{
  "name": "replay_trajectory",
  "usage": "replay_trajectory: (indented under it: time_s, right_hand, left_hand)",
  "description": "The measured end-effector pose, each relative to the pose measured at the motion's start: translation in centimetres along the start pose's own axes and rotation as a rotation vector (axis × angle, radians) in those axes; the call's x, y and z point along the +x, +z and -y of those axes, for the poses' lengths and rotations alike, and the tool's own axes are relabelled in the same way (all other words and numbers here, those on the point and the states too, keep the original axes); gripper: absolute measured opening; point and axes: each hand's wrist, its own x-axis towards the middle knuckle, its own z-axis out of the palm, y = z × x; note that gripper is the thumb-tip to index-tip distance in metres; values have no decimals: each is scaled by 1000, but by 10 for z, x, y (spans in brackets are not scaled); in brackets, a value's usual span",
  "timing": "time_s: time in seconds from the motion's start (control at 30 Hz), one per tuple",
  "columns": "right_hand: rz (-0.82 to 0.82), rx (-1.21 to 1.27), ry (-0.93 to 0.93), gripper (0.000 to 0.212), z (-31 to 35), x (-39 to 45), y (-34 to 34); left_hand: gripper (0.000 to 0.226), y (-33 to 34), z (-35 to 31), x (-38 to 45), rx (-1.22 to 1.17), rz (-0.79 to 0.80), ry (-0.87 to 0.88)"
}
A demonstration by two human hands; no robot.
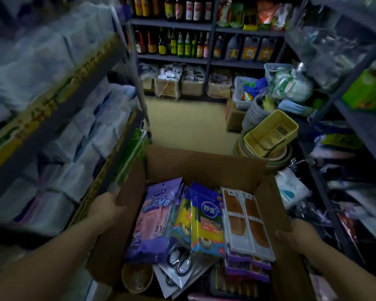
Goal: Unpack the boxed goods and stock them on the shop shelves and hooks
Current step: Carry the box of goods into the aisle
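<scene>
Cardboard box (204, 164), open and full at lower centre, is gripped at its sides: left hand (105, 208) and right hand (300, 234) apparently clamped on flaps. Carrying step; next, set down, lift glove pack (153, 216).

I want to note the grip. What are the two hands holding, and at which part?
Both hold the open cardboard box: the left hand grips its left side flap, the right hand its right side wall. Neither touches the goods inside.
</scene>
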Motion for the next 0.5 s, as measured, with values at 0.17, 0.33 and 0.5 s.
replay_trajectory:
  time_s: [0.17,0.33,0.5]
  right_hand:
    - [2,-98,11,22,67,101,-42]
    - [-38,-118,-15,36,120,177,-88]
    - [23,-92,-37,36,177,272,-152]
  left_hand:
    - [26,-26,-53,118,28,25,25]
    - [24,-68,-118,216,27,22,54]
    - [16,-102,-190,305,32,-26,76]
